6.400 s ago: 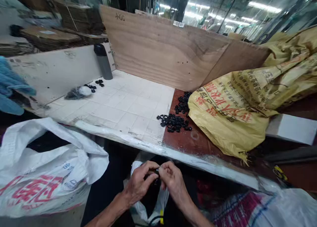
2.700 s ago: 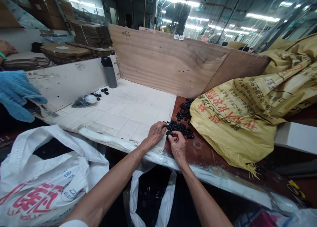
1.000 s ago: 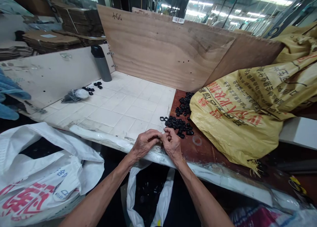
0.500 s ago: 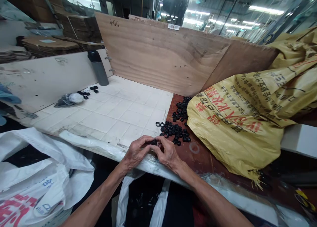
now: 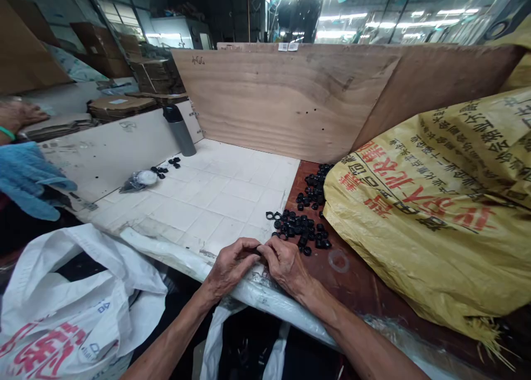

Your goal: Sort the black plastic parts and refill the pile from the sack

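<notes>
Both the left hand [image 5: 232, 265] and the right hand [image 5: 288, 265] curl nearly closed, fingertips pinching a small dark piece [image 5: 256, 250], mostly hidden, by the plastic-wrapped edge of the counter [image 5: 224, 204]. Just beyond, glossy black pieces [image 5: 291, 229], ring-shaped and stubby, lie heaped on smooth reddish-brown surface beside a crinkled, frayed yellow sack [image 5: 418, 225].

Table [image 5: 224, 183]: white left, red-brown right
Parts [image 5: 305, 230]: black, near front edge; few near left
Bottle [image 5: 181, 134]: back left corner
Bag [image 5: 135, 182]: left edge
Sack [image 5: 431, 219]: right side
</notes>
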{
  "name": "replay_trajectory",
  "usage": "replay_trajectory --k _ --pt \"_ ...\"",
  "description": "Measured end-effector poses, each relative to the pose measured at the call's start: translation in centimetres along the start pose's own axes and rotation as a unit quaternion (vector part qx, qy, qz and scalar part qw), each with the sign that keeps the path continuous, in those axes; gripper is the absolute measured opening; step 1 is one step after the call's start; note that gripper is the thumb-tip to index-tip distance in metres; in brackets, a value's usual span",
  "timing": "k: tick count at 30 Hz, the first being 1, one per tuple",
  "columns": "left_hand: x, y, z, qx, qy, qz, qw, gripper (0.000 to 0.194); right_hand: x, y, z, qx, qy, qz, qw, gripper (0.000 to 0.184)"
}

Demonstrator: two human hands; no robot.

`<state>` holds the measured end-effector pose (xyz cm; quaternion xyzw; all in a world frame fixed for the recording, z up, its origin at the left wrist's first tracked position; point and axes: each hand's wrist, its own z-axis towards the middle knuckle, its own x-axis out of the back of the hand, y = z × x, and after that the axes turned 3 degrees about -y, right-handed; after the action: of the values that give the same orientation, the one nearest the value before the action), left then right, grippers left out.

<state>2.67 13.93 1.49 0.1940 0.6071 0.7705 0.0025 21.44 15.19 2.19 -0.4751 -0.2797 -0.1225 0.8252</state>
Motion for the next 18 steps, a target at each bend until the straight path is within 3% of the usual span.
replay_trajectory --k 5,8,12,16,18 --pt "-0.07 -0.3 -0.07 -0.013 0.005 0.022 1.0 0.021 0.18 0.0 -0.19 0.059 -0.005 0.003 0.998 0.012" --pt "-0.09 -0.56 -0.04 -0.017 0.003 0.029 0.999 0.02 0.07 0.17 -0.2 0.025 0.009 -0.011 1.0 0.012" --pt "-0.05 -0.53 -0.02 -0.015 0.002 0.026 1.0 0.022 0.1 0.24 -0.16 0.058 -0.011 0.003 0.998 0.013" --pt "-0.02 -0.21 -0.05 -0.013 0.01 0.027 0.999 0.021 0.34 0.06 -0.1 0.004 0.002 0.013 1.0 0.012" --pt "0.0 -0.06 -0.03 -0.011 0.017 0.017 1.0 0.022 0.42 -0.04 -0.08 0.022 -0.002 0.03 0.999 0.009"
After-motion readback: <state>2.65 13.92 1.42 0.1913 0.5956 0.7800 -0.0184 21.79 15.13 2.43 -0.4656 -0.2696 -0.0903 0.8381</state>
